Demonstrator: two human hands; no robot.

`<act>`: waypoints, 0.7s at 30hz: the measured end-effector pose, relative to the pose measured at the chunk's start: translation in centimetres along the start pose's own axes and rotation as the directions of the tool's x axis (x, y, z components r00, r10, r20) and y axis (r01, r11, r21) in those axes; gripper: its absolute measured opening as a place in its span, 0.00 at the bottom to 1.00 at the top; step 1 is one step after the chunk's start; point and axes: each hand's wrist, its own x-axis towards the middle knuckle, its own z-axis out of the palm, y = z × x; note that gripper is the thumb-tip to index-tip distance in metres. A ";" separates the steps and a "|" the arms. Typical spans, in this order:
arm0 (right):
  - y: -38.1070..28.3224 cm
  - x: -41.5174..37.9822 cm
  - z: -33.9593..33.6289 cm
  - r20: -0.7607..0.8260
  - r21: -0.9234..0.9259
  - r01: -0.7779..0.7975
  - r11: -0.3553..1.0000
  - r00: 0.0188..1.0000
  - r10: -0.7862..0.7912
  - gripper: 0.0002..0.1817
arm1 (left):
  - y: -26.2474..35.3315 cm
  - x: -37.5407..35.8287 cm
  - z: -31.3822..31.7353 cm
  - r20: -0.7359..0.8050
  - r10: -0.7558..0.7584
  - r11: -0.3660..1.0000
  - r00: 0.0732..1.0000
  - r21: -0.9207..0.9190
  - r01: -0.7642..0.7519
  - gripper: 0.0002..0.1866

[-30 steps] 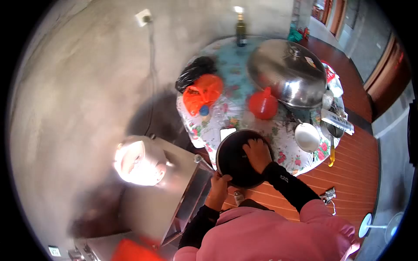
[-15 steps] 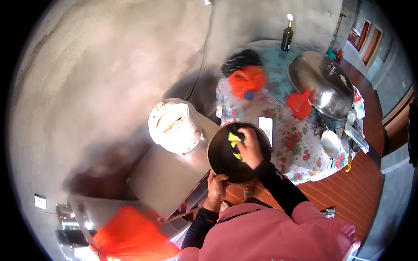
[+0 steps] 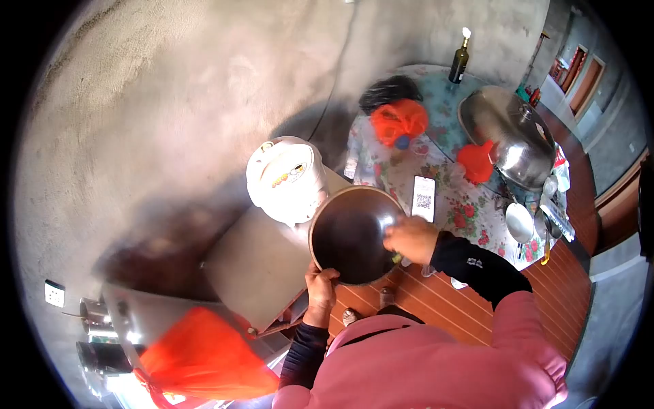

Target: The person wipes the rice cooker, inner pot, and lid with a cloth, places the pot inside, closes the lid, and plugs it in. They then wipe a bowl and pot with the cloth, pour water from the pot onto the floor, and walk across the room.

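A deep round pot, dark inside with a tan rim, is tilted so that I look into it. My left hand grips its near-left edge, thumb over the rim. At the pot's right side my right hand is closed, its fingers curled near the rim and slightly blurred. A small yellow-green piece shows just under those fingers; the rest of what they hold is hidden. No other yellow-green pieces show inside the pot.
A white rice cooker stands behind the pot on a counter. On the flowered tablecloth are a phone-like white card, orange bags, a large metal lid, a ladle and a bottle.
My right hand has moved from inside the pot to its right rim, and the yellow-green pieces have left the pot's middle. The pot has shifted slightly left, still in my left hand.
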 end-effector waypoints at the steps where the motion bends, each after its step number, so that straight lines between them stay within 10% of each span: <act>1: -0.3 0.0 -1.7 -0.130 -0.050 -0.069 0.996 0.990 0.062 0.07 | 0.4 -0.1 0.5 -0.017 0.014 1.000 1.000 -0.017 -0.014 0.20; 3: -0.5 1.3 -2.0 -0.529 -0.049 -0.110 0.993 0.846 0.068 0.09 | 0.4 0.1 0.9 -0.021 0.027 0.999 0.999 -0.030 -0.028 0.20; 6: -0.8 3.7 0.5 -0.702 0.045 -0.185 0.982 0.693 0.162 0.13 | -0.1 0.4 1.6 0.006 0.058 0.998 0.998 0.020 -0.058 0.18; 9: -3.5 3.8 3.8 -0.550 0.263 -0.171 0.949 0.782 0.294 0.17 | -0.1 0.4 2.8 0.012 0.100 0.995 0.995 -0.005 -0.100 0.18; 14: -5.3 0.5 3.0 -0.324 0.603 0.268 0.751 0.943 -0.077 0.16 | -0.1 1.2 0.9 0.073 0.055 0.986 0.996 -0.161 -0.042 0.20; 17: -3.1 -2.8 2.5 -0.322 0.799 0.463 0.383 0.868 -0.378 0.14 | 2.1 0.3 2.0 0.083 0.021 0.988 0.996 -0.154 -0.008 0.25; 21: 0.9 -10.3 3.7 -0.294 0.924 0.270 0.269 0.954 0.053 0.15 | 4.1 0.8 3.6 0.197 -0.024 0.959 0.980 -0.273 0.079 0.25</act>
